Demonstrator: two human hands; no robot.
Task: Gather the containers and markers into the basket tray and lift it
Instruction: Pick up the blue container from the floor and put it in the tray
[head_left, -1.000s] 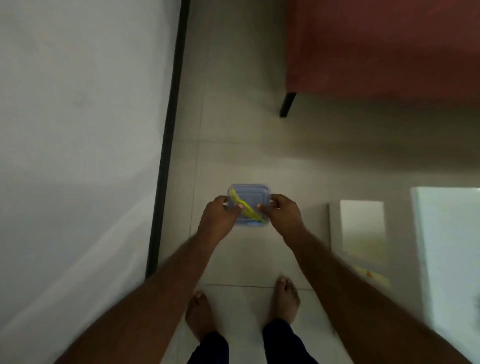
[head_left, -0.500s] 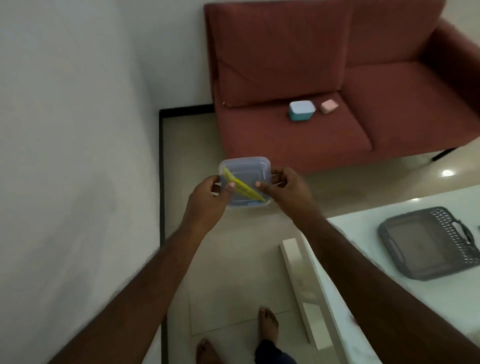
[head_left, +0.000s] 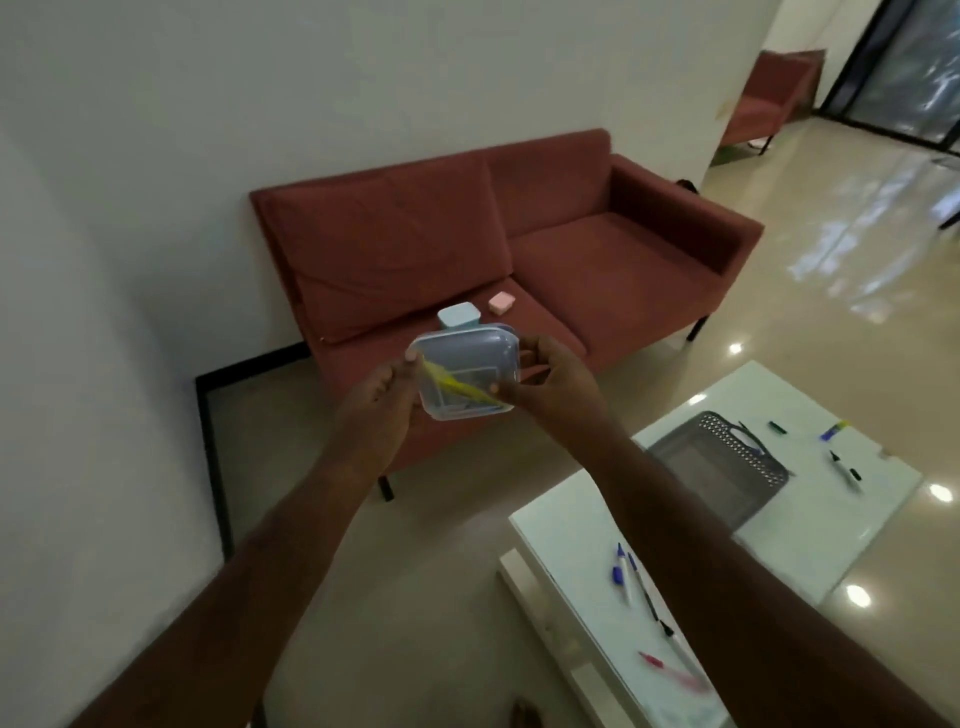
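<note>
A clear square container with a bluish lid (head_left: 467, 366) is held in the air in front of the sofa, a yellow marker (head_left: 457, 387) lying across it. My left hand (head_left: 382, 400) grips its left side and my right hand (head_left: 550, 384) its right side. On the sofa seat sit a teal container (head_left: 457, 316) and a small pink container (head_left: 501, 302). The grey basket tray (head_left: 727, 457) lies on the white table (head_left: 810, 530), partly hidden by my right forearm. Several markers lie on the table, blue ones (head_left: 621, 571) near me and others (head_left: 841, 465) beyond the tray.
A red two-seat sofa (head_left: 597, 260) stands against the white wall (head_left: 156, 156). A pink marker (head_left: 675, 675) lies at the table's near end. Glossy tiled floor (head_left: 857, 249) stretches right toward a second red seat (head_left: 774, 93) and glass doors.
My view has swung up from the floor and my feet to the sofa and table. Both hands have kept the container and raised it higher and forward.
</note>
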